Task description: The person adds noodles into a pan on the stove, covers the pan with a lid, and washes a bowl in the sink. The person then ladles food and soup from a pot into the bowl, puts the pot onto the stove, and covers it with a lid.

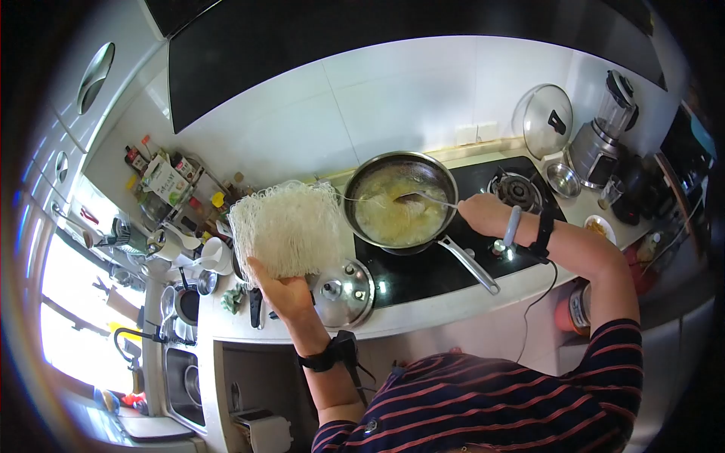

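A square block of dry white noodles (288,229) rests on my left hand (281,293), which holds it from below at the near edge, left of the pan. My right hand (484,217) is closed round the handle of a metal utensil (432,198). The utensil's head dips into yellowish, cloudy liquid (399,215) in the frying pan (451,215), and a thin pale strand shows at the pan's left side. The pan sits on the black hob, its handle (470,266) pointing to the lower right.
A metal lid (349,294) lies on the counter (332,326) below the noodles. A glass lid (549,121), a blender (604,140) and a small steel bowl (563,180) stand right of the hob (483,177). Bottles, cups and the sink (185,385) are at left.
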Motion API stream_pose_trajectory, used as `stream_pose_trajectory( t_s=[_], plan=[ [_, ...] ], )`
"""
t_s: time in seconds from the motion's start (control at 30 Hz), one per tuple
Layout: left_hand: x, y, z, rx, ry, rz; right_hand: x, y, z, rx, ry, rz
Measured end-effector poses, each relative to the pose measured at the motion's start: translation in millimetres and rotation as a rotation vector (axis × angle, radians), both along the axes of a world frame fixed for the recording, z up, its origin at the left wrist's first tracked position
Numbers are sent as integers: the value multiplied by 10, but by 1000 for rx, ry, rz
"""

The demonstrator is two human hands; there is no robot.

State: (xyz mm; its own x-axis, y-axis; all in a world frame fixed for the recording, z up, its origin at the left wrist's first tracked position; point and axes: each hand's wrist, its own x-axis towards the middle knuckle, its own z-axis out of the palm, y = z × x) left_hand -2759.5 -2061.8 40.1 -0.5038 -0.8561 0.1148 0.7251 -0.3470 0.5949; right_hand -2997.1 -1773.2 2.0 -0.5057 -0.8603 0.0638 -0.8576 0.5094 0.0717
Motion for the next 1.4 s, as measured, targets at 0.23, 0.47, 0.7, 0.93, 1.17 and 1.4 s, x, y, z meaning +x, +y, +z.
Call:
stream_pose_trajectory(
  t_s=[0.23, 0.47, 0.7, 0.93, 1.17, 1.4],
  plan=[
    [39, -61, -28, -25, 5, 32, 324, 67, 572, -51, 72, -21],
    [59, -50, -23, 39, -14, 28, 676, -12, 216, 14, 86, 82],
    [58, -50, -18, 28, -30, 16, 468, -126, -44, -15, 39, 73],
    [74, -114, -67, 31, -1, -25, 312, 164, 308, 13, 218, -8],
    [96, -177, -162, 5, -15, -21, 113, 290, 483, -88, 247, -95],
    [168, -224, -214, 29, -9, -15, 23, 82, 217, 153, 71, -91]
  ],
)
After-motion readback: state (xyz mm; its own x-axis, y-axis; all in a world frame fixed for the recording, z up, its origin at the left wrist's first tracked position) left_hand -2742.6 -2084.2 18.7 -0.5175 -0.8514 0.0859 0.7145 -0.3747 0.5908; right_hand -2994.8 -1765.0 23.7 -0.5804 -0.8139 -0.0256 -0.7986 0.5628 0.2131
